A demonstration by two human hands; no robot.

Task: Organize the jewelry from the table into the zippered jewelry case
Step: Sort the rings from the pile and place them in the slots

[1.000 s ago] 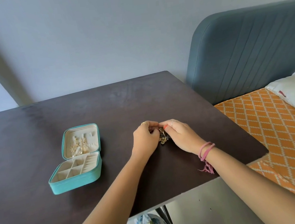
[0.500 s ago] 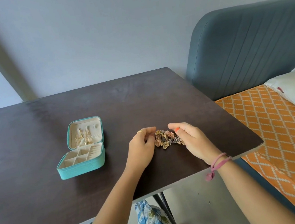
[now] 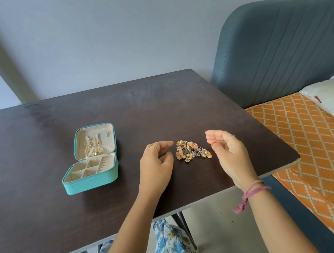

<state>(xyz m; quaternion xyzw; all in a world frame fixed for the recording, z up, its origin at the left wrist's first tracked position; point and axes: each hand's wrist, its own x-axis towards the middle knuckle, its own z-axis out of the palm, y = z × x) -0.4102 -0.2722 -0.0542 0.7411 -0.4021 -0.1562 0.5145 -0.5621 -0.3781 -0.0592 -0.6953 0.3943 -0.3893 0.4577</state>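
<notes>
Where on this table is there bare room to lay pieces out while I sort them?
Bare tabletop runs behind the jewelry case and jewelry pile, and along the near edge in front of the case. It is crowded between the left hand and right hand, which flank the pile.

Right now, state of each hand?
Left hand: open, fingers loosely curled, holding nothing.
Right hand: open, holding nothing; jewelry pile lies between them.

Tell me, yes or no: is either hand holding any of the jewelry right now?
No. The left hand and right hand hover apart beside the jewelry pile, touching none.
</notes>
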